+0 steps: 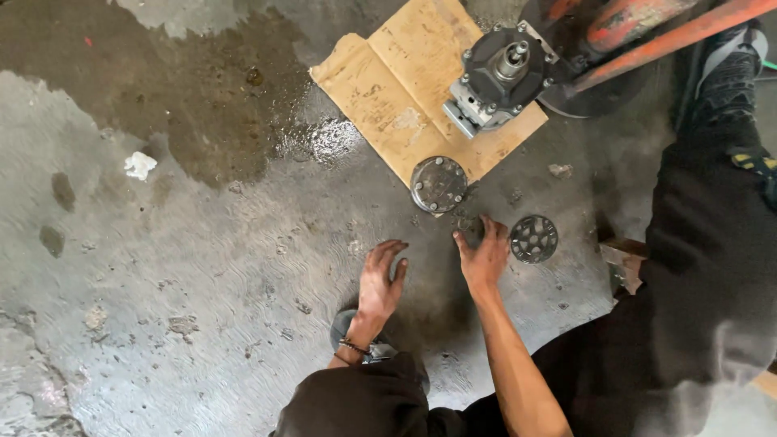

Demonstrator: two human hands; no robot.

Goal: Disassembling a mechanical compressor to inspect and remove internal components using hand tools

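My left hand point(380, 279) rests flat on the wet concrete floor point(202, 267), fingers spread, holding nothing. My right hand point(483, 252) reaches forward, and its fingertips touch a small dark part point(469, 226) lying on the floor; whether the fingers grip it is unclear. A spoked round metal plate point(534, 239) lies just right of that hand. A round dark cover with bolts point(438, 184) sits ahead, on the edge of a cardboard sheet point(405, 81). A grey machine housing with a centre shaft point(502, 73) stands on the cardboard.
Orange metal bars point(647, 32) cross the top right corner. My dark-trousered leg and shoe point(720, 105) fill the right side. A wood block point(619, 255) lies by my knee. A white crumpled scrap point(139, 165) lies at left, near a dark wet patch point(186, 89).
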